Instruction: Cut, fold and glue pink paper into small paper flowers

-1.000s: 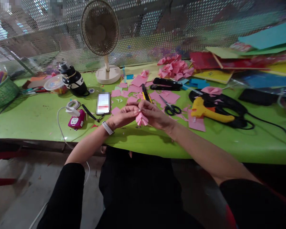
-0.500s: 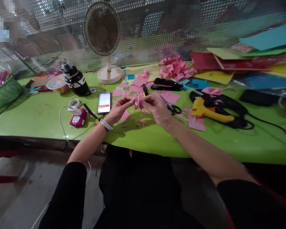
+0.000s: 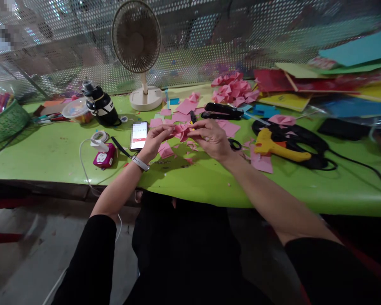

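Observation:
A small folded pink paper piece [image 3: 181,131] is held above the green table [image 3: 44,156] between both hands. My left hand [image 3: 155,142], with a white watch at the wrist, pinches its left end. My right hand [image 3: 212,138] pinches its right end from above. Loose pink paper squares [image 3: 164,150] and scraps lie on the table right under the hands. A phone [image 3: 139,135] with a lit screen lies just left of my left hand.
Black scissors [image 3: 234,145], a yellow glue gun [image 3: 277,148] with a black cable, a black stapler [image 3: 221,112] and a heap of finished pink paper flowers [image 3: 233,90] lie to the right. A fan [image 3: 136,38], black bottle [image 3: 100,106], pink charger [image 3: 103,157] and green basket [image 3: 4,123] stand left.
Both hands have moved up and away from the table's front edge with the pink paper piece. The piece has turned from hanging down to lying sideways between the fingers.

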Available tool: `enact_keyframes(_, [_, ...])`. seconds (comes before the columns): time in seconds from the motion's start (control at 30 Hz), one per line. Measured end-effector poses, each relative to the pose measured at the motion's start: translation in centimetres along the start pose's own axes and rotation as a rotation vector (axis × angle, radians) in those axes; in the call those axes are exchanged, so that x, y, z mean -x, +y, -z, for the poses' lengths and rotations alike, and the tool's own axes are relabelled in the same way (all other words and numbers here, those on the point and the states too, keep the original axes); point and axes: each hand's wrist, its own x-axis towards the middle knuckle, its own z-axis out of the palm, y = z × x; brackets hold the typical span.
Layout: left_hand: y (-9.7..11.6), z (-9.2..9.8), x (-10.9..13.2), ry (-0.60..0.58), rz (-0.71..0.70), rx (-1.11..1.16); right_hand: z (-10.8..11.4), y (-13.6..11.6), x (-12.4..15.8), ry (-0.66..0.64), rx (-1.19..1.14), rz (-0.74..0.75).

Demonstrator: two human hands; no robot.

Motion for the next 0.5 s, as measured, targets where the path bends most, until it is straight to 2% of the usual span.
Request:
enact_keyframes(0.13, [0.0, -0.1, 0.2, 0.037, -0.066, -0.06, -0.2, 0.6, 0.2, -0.023, 0.103, 0.029])
enact_keyframes(0.27, [-0.6, 0.0, 0.1, -0.011, -0.152, -0.209, -0.1, 0.9, 0.2, -0.021, 0.143, 0.064])
enact_keyframes(0.4, [-1.7, 0.1, 0.1, -0.079, -0.09, -0.359, -0.1, 1.0, 0.2, -0.074, 0.136, 0.053])
enact_keyframes(0.5, [-2.1, 0.1, 0.1, -0.078, -0.064, -0.405, -0.4, 1.0, 0.3, -0.088, 0.127, 0.047])
